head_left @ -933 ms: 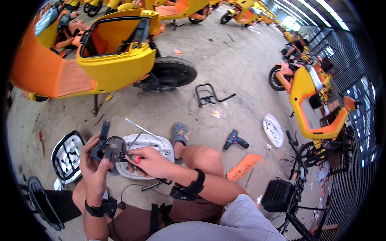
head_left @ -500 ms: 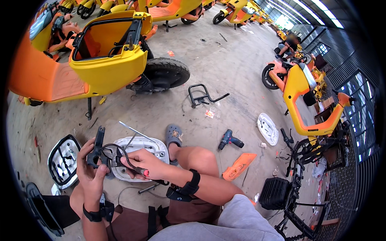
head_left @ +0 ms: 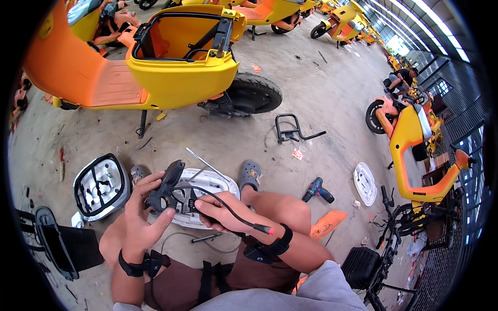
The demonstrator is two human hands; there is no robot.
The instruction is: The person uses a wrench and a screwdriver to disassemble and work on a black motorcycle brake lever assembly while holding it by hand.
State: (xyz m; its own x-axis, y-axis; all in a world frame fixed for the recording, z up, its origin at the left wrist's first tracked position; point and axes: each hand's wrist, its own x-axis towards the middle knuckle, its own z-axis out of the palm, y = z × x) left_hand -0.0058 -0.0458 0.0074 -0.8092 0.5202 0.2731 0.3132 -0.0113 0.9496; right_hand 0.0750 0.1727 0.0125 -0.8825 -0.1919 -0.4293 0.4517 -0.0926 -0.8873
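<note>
"Hands?"
"Left hand point(head_left: 146, 215) grips the black fitting point(head_left: 167, 185) at the white shell's point(head_left: 217, 185) left edge; right hand point(head_left: 224, 210) grips a metal tool point(head_left: 192, 200)."
"Change?"
"Red cable tip point(head_left: 270, 230), earlier in front of the shell, now sits right of it."

A: Which colours is the scooter point(head_left: 181, 80) displaying?
B: Yellow and orange; its wheel point(head_left: 257, 96) is showing black.
A: And the lever assembly point(head_left: 171, 177)?
B: It is displaying black; the cable point(head_left: 237, 215) is showing black with a pinkish-red tip point(head_left: 271, 230).

Head-worn fisheye, close above, angled down
</note>
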